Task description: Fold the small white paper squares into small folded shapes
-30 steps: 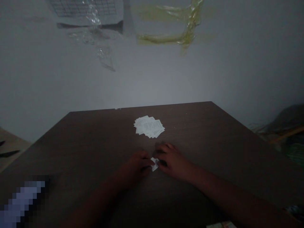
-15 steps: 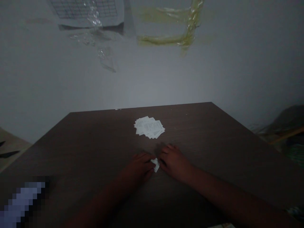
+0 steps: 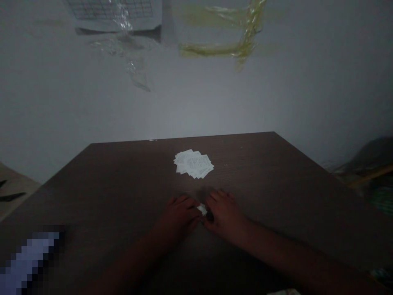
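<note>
Between my hands is a small piece of white paper (image 3: pixel 202 209), mostly covered by my fingers. My left hand (image 3: pixel 183 213) grips its left side, fingers curled and thumb low. From the right, my right hand (image 3: pixel 223 211) closes on the same paper with bent fingers and the thumb at its lower edge. Whether the paper is folded I cannot tell. Beyond my hands, a loose pile of printed paper slips (image 3: pixel 194 164) lies fanned out on the brown table (image 3: pixel 123 180).
A pale wall (image 3: pixel 202 102) rises behind the table's far edge, with yellowed tape (image 3: pixel 211 51) and a gridded sheet (image 3: pixel 113 9) on it. At the lower left lies a blurred-out, pixelated object (image 3: pixel 29 262). Dark items (image 3: pixel 377 159) stand past the table's right side.
My right thumb has moved in to the paper's lower edge, and less of the paper shows now. My left hand has barely moved. The pile of slips is unchanged.
</note>
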